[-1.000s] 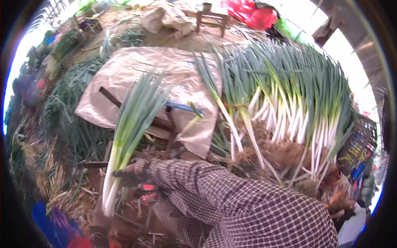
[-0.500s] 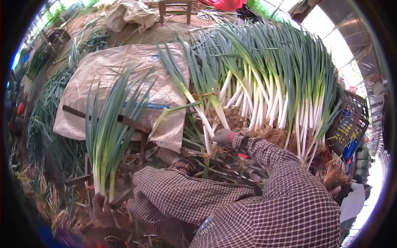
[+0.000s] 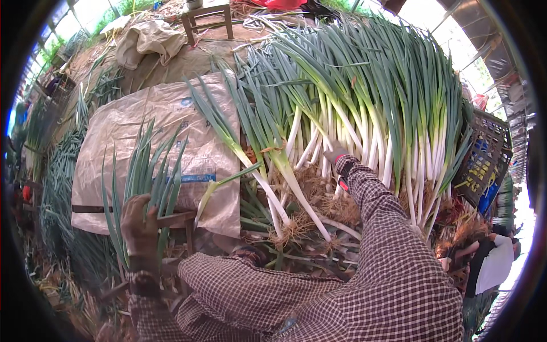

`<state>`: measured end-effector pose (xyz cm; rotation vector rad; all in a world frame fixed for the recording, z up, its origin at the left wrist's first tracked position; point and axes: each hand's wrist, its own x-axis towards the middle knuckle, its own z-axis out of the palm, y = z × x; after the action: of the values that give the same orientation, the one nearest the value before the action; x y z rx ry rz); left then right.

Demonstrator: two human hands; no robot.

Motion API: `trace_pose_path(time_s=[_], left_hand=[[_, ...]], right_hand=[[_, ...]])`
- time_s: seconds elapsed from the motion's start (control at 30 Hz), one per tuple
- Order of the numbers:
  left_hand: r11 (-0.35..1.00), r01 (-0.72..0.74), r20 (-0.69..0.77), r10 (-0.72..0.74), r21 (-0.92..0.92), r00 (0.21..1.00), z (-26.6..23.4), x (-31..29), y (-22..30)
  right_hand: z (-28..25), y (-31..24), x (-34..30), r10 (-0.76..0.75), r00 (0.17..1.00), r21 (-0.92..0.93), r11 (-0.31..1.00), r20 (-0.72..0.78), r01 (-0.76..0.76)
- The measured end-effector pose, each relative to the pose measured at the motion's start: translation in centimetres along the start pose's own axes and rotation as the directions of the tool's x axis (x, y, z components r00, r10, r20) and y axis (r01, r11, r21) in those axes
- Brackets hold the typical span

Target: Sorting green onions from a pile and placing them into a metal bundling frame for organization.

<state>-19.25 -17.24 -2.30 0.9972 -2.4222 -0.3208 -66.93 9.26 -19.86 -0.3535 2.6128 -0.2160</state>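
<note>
My right hand [image 3: 335,153], in a brownish glove, reaches into the middle of a big row of long green onions [image 3: 376,122]. Its fingers close on the white stem of one of them. On the left, my gloved left hand [image 3: 138,225] is raised in front of a smaller bunch of green onions [image 3: 154,171], covering its lower stems. Its thumb stands apart from the fingers, and I see nothing held in it. Between my hands lie several loose green onions [image 3: 293,194], their roots toward me and leaves pointing away.
A wooden frame [image 3: 175,219] stands beside the left bunch. Behind it lies a pale woven sack [image 3: 137,102]. At right is a dark plastic crate [image 3: 484,157]; a small wooden stool [image 3: 208,25] stands at the back. Another person [image 3: 493,265] is at the right edge.
My right hand has left the loose green onion near me and reached farther into the row. My left hand has risen from the base of the left bunch to its middle.
</note>
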Motion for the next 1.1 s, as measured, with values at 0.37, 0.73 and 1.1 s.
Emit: trace_pose_path(time_s=[0.37,0.73,1.1], left_hand=[[0.924,0.38,0.197,-0.365,-0.044,0.91,2.5,0.5,0.6],[0.927,0.372,0.228,-0.373,0.052,0.899,1.8,0.5,0.2],[0.949,0.313,0.269,-0.308,0.024,0.913,1.7,0.7,1.3]], right_hand=[[-2.8,-2.1,0.4,-0.09,0.98,-0.369,0.917,0.178,0.151],[-7.6,-13.1,3.1,-0.366,0.93,0.068,0.928,-0.033,0.367],[-12.7,5.7,1.3,-0.113,0.825,-0.163,0.986,-0.553,0.025]])
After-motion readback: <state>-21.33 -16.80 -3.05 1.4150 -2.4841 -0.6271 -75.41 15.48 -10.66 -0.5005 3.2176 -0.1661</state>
